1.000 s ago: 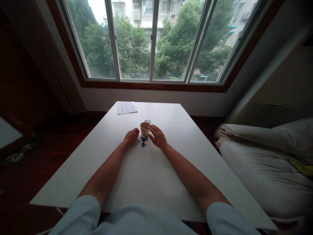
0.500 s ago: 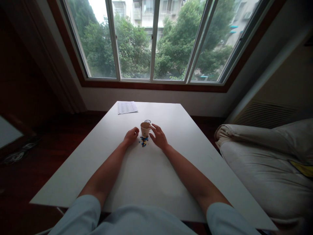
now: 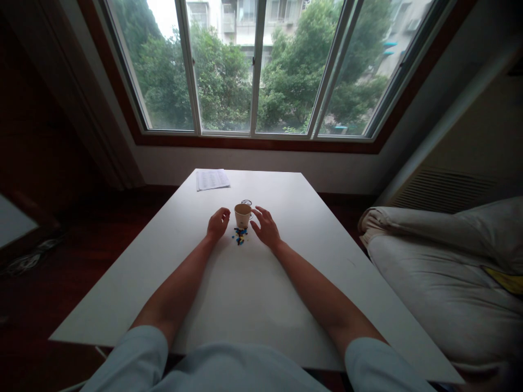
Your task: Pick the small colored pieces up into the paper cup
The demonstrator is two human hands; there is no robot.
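A paper cup [image 3: 242, 218], pale outside and brown inside, stands upright near the middle of the white table [image 3: 245, 305]. Small blue, yellow and dark pieces [image 3: 240, 235] lie loose in front of it. To the cup's left is my left hand [image 3: 218, 223], its fingers curled in and a small gap between it and the cup; whether anything is pinched in them is too small to see. My right hand [image 3: 266, 227] is at the cup's right side, fingers apart and fingertips by the rim; I cannot tell whether they touch it.
Just behind the cup lies a thin dark looped item [image 3: 246, 202]. Printed sheets of paper [image 3: 213, 179] rest at the table's far left corner. A light-covered sofa [image 3: 425, 272] stands to the right, and a wide window [image 3: 253, 71] is beyond the table.
My left hand has drawn slightly left, away from the cup, and turned a little upward. My right hand has shifted very slightly right. The cup and pieces look unmoved.
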